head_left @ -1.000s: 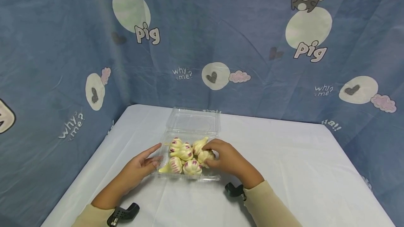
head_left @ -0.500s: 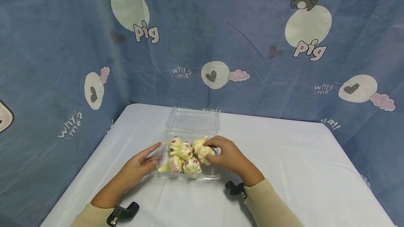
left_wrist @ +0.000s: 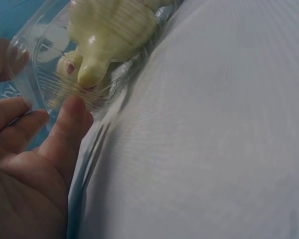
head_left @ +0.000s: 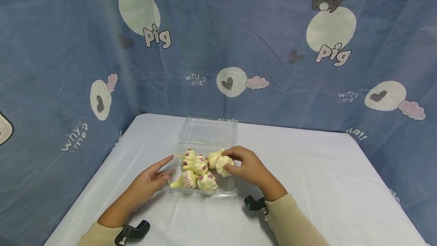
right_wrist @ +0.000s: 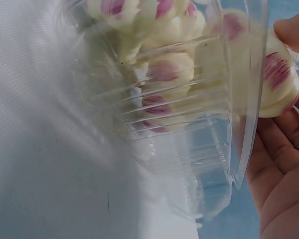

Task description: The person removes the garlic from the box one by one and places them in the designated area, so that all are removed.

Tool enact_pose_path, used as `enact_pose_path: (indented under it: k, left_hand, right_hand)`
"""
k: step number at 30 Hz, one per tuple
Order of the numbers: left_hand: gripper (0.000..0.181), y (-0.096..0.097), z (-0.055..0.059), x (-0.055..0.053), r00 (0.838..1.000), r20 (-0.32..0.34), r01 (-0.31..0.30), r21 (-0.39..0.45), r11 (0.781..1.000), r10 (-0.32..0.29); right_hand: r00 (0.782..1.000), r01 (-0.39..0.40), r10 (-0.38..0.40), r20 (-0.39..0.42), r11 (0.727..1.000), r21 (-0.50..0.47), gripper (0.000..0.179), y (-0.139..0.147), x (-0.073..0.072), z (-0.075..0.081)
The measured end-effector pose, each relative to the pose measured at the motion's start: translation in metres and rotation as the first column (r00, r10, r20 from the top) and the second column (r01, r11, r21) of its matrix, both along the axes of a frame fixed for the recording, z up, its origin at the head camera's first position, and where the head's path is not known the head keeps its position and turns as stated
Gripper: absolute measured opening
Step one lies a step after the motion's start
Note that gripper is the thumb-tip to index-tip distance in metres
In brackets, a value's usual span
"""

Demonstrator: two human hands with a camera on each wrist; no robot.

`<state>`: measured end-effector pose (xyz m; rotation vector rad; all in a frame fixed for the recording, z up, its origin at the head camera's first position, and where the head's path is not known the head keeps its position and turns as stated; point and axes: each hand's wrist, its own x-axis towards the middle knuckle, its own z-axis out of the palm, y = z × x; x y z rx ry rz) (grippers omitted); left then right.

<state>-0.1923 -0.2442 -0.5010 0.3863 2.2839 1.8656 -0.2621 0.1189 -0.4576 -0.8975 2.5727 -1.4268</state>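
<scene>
A clear plastic clamshell container (head_left: 225, 191) sits with its lid folded back and several garlic bulbs inside, cream with purple marks. My right hand (head_left: 250, 166) pinches one garlic bulb (head_left: 224, 165) at the container's right side, thumb in front and fingers behind. In the right wrist view that garlic bulb (right_wrist: 278, 82) shows a purple patch beside the container's rim. My left hand (head_left: 148, 183) holds the container's left side, index finger stretched along the rim. The left wrist view shows the thumb (left_wrist: 70, 119) against the ribbed wall, fingertips by the clear rim.
The raised lid (head_left: 208, 131) leans back behind the base. Other garlic bulbs (head_left: 207, 182) lie close together in the left and middle of the container. A white cloth (head_left: 307, 174) covers the table, and a blue patterned curtain (head_left: 191, 48) stands behind it.
My right hand has shifted slightly up and back with its garlic bulb, which now sits nearer the bulb behind it. The left hand stays at the container's left side.
</scene>
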Motion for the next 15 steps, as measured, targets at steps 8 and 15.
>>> enact_pose_path:
  k: [8, 15]
  left_hand:
    - [0.074, 0.0017, 0.0013, -0.0001, 1.0, -0.008, 0.004, 0.009, 1.0, -0.004]
    - [0.073, 0.0019, 0.0005, 0.0, 1.0, -0.026, 0.007, 0.008, 1.0, -0.007]
  right_hand:
    - [0.997, 0.067, -0.062, 0.053, 0.993, -0.097, 0.031, 0.0027, -0.002, -0.0016]
    - [0.986, 0.153, -0.135, 0.101, 0.967, -0.201, 0.034, 0.005, -0.0058, -0.0049]
